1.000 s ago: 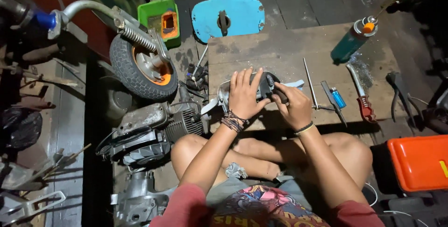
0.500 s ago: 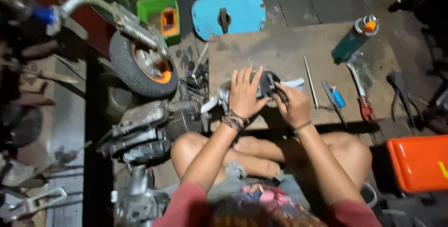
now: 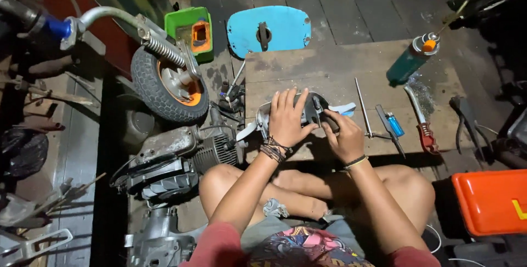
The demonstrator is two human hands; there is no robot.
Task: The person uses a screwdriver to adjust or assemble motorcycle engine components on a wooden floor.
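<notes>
I sit cross-legged in front of a low wooden board [image 3: 340,64]. My left hand [image 3: 286,117] lies flat with spread fingers on a grey metal engine part [image 3: 314,107], pressing it onto the board. My right hand [image 3: 343,134] is curled at the part's right side, its fingers pinched on a small dark piece there. The palms hide most of the part; a pale edge [image 3: 250,130] of it sticks out to the left.
On the board lie a thin metal rod [image 3: 362,108], a blue lighter [image 3: 394,124], a red-handled tool [image 3: 422,127] and a teal spray can [image 3: 410,61]. A small wheel [image 3: 164,88], an engine block [image 3: 170,160], a blue cover [image 3: 269,30] and an orange box [image 3: 488,201] surround me.
Both hands stay on the metal part with almost no movement; only my view has shifted slightly.
</notes>
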